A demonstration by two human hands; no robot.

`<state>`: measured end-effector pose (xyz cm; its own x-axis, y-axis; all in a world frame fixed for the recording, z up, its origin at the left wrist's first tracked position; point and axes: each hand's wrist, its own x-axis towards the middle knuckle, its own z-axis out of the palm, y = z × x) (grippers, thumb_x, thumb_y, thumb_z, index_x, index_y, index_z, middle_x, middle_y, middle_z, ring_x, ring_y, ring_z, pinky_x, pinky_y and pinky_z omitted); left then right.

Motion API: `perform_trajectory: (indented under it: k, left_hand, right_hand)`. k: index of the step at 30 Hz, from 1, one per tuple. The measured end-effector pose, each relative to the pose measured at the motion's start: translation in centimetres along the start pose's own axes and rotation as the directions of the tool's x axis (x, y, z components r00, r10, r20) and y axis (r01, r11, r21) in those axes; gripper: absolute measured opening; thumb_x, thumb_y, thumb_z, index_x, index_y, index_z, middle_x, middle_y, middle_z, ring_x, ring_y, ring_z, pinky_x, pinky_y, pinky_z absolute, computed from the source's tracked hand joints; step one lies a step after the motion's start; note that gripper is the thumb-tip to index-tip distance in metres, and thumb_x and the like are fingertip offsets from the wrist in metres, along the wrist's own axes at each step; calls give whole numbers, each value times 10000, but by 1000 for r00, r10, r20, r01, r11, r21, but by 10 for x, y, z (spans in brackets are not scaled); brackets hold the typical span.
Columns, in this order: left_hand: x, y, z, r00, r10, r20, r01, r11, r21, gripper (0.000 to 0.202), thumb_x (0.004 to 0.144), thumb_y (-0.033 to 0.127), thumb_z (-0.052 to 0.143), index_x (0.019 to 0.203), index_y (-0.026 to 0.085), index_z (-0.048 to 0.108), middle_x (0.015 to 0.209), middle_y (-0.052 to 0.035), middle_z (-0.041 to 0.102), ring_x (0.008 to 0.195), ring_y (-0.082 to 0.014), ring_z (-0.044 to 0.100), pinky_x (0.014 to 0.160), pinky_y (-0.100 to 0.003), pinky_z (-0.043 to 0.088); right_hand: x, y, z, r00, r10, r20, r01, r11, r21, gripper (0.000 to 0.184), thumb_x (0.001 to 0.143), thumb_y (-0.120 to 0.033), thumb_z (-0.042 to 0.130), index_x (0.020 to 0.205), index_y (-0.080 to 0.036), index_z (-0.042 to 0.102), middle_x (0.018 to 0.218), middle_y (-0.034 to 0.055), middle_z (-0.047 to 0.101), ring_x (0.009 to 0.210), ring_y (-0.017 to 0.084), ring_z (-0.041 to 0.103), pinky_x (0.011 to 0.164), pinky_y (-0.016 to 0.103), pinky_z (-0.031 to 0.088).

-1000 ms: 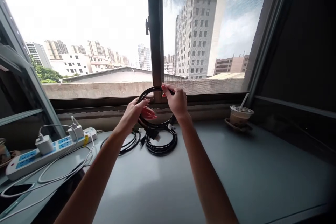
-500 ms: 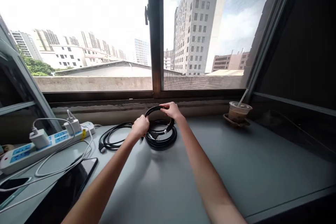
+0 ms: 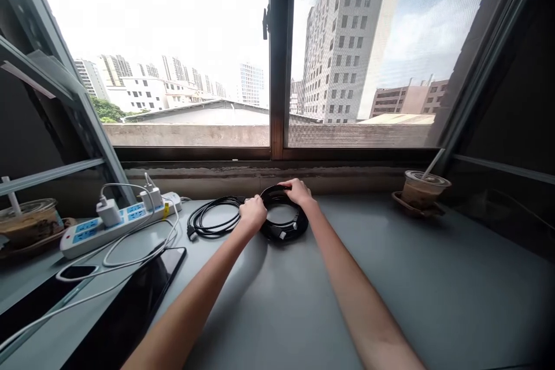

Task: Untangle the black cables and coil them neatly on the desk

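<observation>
In the head view, a coiled black cable (image 3: 274, 189) is between my hands, close above or resting on another black cable coil (image 3: 284, 235) on the desk; where the two touch I cannot tell. My left hand (image 3: 254, 212) is closed around the held coil's left side. My right hand (image 3: 300, 192) pinches its upper right, thumb toward the left. Metal plugs (image 3: 282, 236) show at the front of the stacked coils. Just left of my left hand lies a looser black cable coil (image 3: 200, 224), its plug end facing me.
A power strip (image 3: 125, 218) with white chargers and trailing white cords lies left, near a black tablet (image 3: 143, 295). Iced drinks in plastic cups stand at far left (image 3: 30, 225) and right (image 3: 418, 192). The window ledge (image 3: 208, 176) bounds the grey desk (image 3: 277, 312).
My hands have lowered the held coil toward the coil beneath it, and it now looks flatter. The camera has turned left, bringing the left drink into view.
</observation>
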<state>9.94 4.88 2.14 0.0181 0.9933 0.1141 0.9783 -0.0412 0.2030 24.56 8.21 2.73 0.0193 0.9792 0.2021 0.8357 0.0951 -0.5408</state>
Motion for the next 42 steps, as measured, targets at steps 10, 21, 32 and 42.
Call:
perform_trajectory:
  k: [10, 21, 32, 42]
  left_hand:
    - [-8, 12, 20, 949, 282, -143, -272, 959, 82, 567, 848, 292, 389, 1364, 75, 304, 1442, -204, 238, 1340, -324, 190, 1067, -414, 208]
    - [-4, 1, 23, 942, 330, -62, -326, 943, 68, 764, 678, 96, 432, 1412, 171, 236, 1502, -74, 100, 1353, -309, 161, 1038, -434, 289]
    - [-2, -2, 9, 961, 258, -95, -264, 964, -44, 856, 662, -1, 417, 1434, 204, 111, 1390, -132, 345, 1175, -230, 469, 909, -304, 414]
    - [-11, 10, 14, 975, 221, 36, -223, 974, 33, 753, 727, 46, 455, 1423, 165, 194, 1394, -205, 303, 1257, -317, 350, 980, -406, 333]
  right_hand:
    - [-1, 6, 20, 999, -9, -47, 5, 995, -97, 293, 885, -265, 478, 1154, -184, 561, 1178, 66, 565, 1141, 193, 482, 972, 438, 357]
    - [-6, 7, 17, 990, -90, -109, 92, 996, 5, 380, 873, -140, 422, 1205, -265, 559, 1189, 48, 563, 1144, 189, 479, 985, 377, 342]
    - [5, 4, -2, 998, -39, 53, 16, 927, 376, 335, 855, -162, 478, 1181, -163, 553, 978, 60, 654, 570, 61, 570, 492, 184, 464]
    - [1, 30, 6, 963, -76, 259, -41, 907, 419, 364, 762, -106, 558, 1121, -117, 615, 853, 79, 678, 431, 22, 459, 369, 129, 344]
